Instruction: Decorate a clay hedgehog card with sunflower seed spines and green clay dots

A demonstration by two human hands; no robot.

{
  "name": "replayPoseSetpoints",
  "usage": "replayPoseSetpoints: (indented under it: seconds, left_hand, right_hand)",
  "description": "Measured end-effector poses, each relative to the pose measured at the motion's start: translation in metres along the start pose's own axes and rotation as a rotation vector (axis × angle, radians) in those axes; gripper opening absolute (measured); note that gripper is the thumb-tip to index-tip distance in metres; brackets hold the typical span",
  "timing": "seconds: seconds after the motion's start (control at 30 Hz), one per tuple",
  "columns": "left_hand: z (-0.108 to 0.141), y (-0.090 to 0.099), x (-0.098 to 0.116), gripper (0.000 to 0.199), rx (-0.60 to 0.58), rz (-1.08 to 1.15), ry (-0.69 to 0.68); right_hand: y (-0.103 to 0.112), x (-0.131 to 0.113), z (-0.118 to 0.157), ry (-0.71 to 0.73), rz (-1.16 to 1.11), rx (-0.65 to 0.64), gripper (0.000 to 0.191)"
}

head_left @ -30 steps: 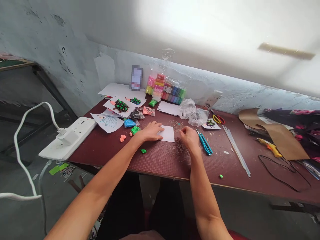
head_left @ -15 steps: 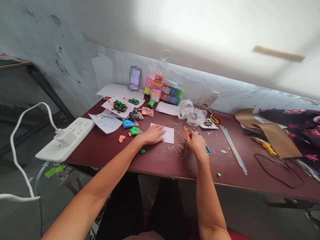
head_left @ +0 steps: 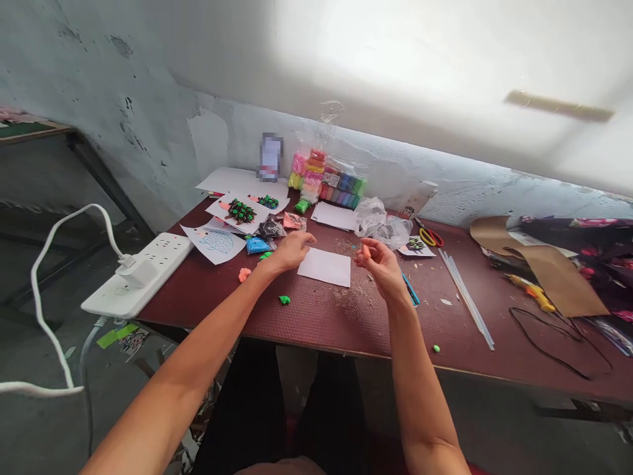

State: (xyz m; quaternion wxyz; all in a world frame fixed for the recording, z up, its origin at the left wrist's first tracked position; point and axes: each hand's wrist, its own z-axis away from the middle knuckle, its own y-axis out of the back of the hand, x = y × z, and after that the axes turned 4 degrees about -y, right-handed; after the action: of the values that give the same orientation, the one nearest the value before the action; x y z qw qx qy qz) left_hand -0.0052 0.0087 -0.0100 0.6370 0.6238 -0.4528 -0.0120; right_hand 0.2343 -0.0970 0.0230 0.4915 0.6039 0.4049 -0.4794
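A white sheet of paper [head_left: 324,267] lies on the dark red table in front of me. My left hand [head_left: 293,251] hovers at its left edge, fingers curled; whether anything is between them is hidden. To the right of the sheet, my right hand [head_left: 380,264] pinches a small orange piece [head_left: 366,252] between its fingers. Near my left hand are peach clay [head_left: 244,274], a green clay lump [head_left: 284,299] and a blue clay packet [head_left: 258,245]. Blue pens [head_left: 411,290] lie beside my right wrist, and small shavings are scattered around.
A power strip [head_left: 141,277] stands at the left. Hedgehog pictures [head_left: 213,243], clay packs [head_left: 341,188], stacked paper [head_left: 333,215] and plastic bags [head_left: 378,221] lie toward the wall. Scissors [head_left: 429,237], glue sticks [head_left: 465,297], a glue gun [head_left: 537,295] and brown paper [head_left: 561,277] are at the right.
My left hand has lifted off the white sheet and moved slightly left and up, uncovering it. My right hand has risen a little, with the orange piece still in its fingers.
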Motion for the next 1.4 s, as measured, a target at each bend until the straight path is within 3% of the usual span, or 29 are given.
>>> replayPoseSetpoints:
  seconds: [0.13,0.4,0.53,0.7,0.93,1.4]
  left_hand:
    - [0.014,0.013,-0.014,0.031,-0.115,-0.201,0.045]
    - [0.029,0.000,-0.015,0.052,-0.156,-0.159,0.035]
    - [0.030,-0.001,-0.016,0.056,-0.168,-0.162,0.032]
    - [0.033,-0.003,-0.018,0.061,-0.189,-0.179,0.021]
    - [0.034,-0.004,-0.019,0.059,-0.188,-0.174,0.008]
    - [0.035,-0.004,-0.018,0.059,-0.186,-0.155,0.014]
  right_hand:
    - [-0.016,0.003,-0.011,0.066,0.074,0.089,0.059]
    - [-0.066,0.012,-0.031,-0.166,0.042,-0.122,0.053]
    - [-0.079,0.027,-0.029,-0.175,0.077,-0.123,0.043]
    - [-0.084,0.037,-0.028,-0.159,0.105,-0.078,0.039]
    - [-0.081,0.041,-0.029,-0.059,0.156,-0.126,0.043]
    - [-0.085,0.049,-0.033,-0.063,0.165,-0.133,0.048]
